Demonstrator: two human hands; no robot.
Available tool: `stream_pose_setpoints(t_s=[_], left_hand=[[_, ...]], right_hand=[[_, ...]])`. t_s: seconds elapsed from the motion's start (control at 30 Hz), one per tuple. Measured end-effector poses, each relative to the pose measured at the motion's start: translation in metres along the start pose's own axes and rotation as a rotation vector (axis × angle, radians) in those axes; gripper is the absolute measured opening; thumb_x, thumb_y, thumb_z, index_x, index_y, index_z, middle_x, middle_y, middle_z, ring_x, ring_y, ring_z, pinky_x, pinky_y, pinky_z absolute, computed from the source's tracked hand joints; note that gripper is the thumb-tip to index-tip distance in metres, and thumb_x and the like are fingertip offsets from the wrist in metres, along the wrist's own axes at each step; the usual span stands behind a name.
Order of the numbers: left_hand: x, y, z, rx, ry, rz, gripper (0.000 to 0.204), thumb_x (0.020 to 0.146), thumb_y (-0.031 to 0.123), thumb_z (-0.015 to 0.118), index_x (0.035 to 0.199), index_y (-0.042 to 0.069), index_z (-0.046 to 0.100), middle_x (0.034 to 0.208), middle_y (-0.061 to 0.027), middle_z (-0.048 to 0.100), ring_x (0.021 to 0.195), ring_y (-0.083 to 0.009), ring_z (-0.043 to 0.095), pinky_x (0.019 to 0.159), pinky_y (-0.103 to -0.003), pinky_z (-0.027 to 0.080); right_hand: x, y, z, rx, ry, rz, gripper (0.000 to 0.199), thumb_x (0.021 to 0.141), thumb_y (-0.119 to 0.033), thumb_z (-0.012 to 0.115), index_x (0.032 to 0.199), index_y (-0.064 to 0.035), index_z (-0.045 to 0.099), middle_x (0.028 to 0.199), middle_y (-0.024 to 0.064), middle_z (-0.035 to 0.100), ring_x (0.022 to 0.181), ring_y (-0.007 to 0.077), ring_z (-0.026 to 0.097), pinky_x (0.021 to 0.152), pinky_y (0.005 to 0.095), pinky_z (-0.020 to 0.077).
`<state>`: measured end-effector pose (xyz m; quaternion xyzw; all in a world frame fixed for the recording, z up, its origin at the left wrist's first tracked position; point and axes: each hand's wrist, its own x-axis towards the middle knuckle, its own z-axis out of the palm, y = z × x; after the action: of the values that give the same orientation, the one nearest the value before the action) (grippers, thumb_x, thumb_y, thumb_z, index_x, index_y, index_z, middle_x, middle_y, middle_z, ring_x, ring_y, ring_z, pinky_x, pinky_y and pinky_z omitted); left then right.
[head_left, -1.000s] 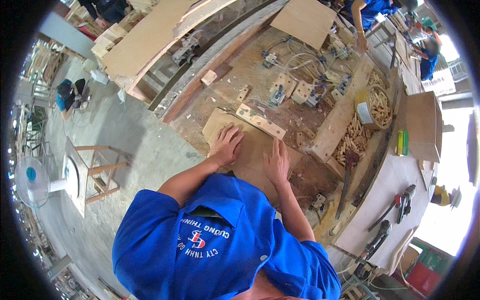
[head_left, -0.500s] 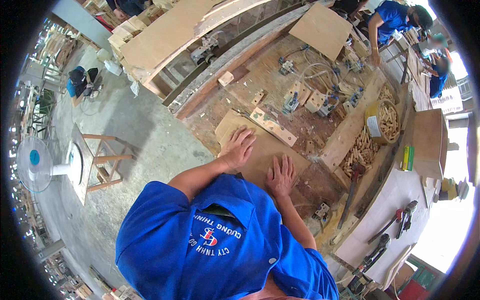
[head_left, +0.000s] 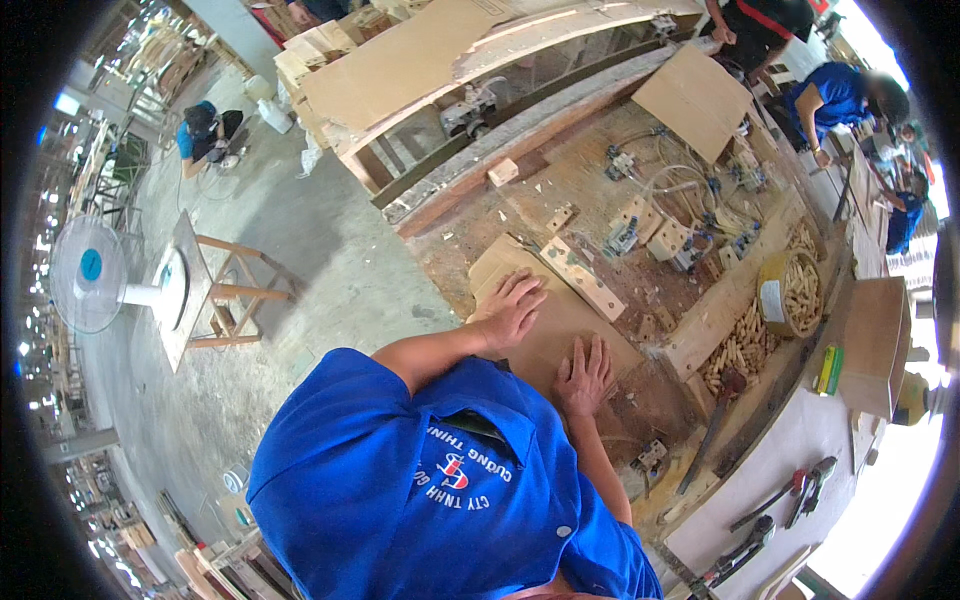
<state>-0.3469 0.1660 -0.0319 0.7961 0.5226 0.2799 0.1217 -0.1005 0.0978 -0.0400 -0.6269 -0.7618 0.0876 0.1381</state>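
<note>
Both of my hands lie flat on a brown cardboard sheet (head_left: 545, 350) at the near edge of the workbench. My left hand (head_left: 512, 308) rests on its left part with fingers stretched out. On the right part, my right hand (head_left: 586, 378) presses down, fingers slightly spread. A pale wooden block with holes (head_left: 583, 278) sits along the sheet's far edge, next to my left fingertips. Neither hand grips anything. Part of the cardboard is hidden under my hands and blue shirt.
Small clamps (head_left: 672, 243) with hoses stand farther back on the bench. To the right are loose wooden dowels (head_left: 735, 352), a tub of dowels (head_left: 772, 300), a hammer (head_left: 722, 390) and bar clamps (head_left: 812, 490). A fan (head_left: 90, 265) stands left; co-workers (head_left: 825, 100) are at the far right.
The whole scene has shifted right in the picture as the head view turned. My hands stay flat on the cardboard, and a person in dark clothing shows more at the far right.
</note>
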Motion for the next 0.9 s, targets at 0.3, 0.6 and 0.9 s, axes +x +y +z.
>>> stream_pose_setpoints(t_s=[0.3, 0.6, 0.9], left_hand=[[-0.0050, -0.0044, 0.0089, -0.025, 0.044, 0.031, 0.046, 0.094, 0.021, 0.068, 0.139, 0.009, 0.063, 0.156, -0.0163, 0.048, 0.148, -0.0443, 0.041, 0.120, -0.061, 0.036], [-0.0084, -0.0016, 0.0019, -0.026, 0.029, -0.006, 0.047, 0.093, 0.020, 0.068, 0.139, 0.009, 0.064, 0.158, -0.0158, 0.048, 0.149, -0.0434, 0.040, 0.122, -0.059, 0.035], [-0.0077, -0.0010, 0.0002, -0.024, 0.039, 0.016, 0.047, 0.093, 0.020, 0.069, 0.138, 0.008, 0.063, 0.157, -0.0157, 0.048, 0.149, -0.0435, 0.041, 0.122, -0.059, 0.036]], right_hand=[[-0.0043, -0.0024, 0.0034, -0.081, 0.036, -0.059, 0.052, 0.100, -0.034, 0.062, 0.147, -0.0124, 0.062, 0.166, 0.0188, 0.042, 0.154, 0.0424, 0.037, 0.122, 0.0624, 0.0296], [-0.0016, 0.0010, 0.0056, -0.132, 0.043, -0.115, 0.052, 0.103, -0.035, 0.058, 0.148, -0.0105, 0.060, 0.163, 0.0197, 0.044, 0.153, 0.0431, 0.038, 0.119, 0.0635, 0.0328], [-0.0033, 0.0021, 0.0056, -0.152, 0.043, -0.109, 0.052, 0.104, -0.039, 0.056, 0.147, -0.0104, 0.060, 0.161, 0.0204, 0.046, 0.151, 0.0429, 0.040, 0.120, 0.0622, 0.0332]])
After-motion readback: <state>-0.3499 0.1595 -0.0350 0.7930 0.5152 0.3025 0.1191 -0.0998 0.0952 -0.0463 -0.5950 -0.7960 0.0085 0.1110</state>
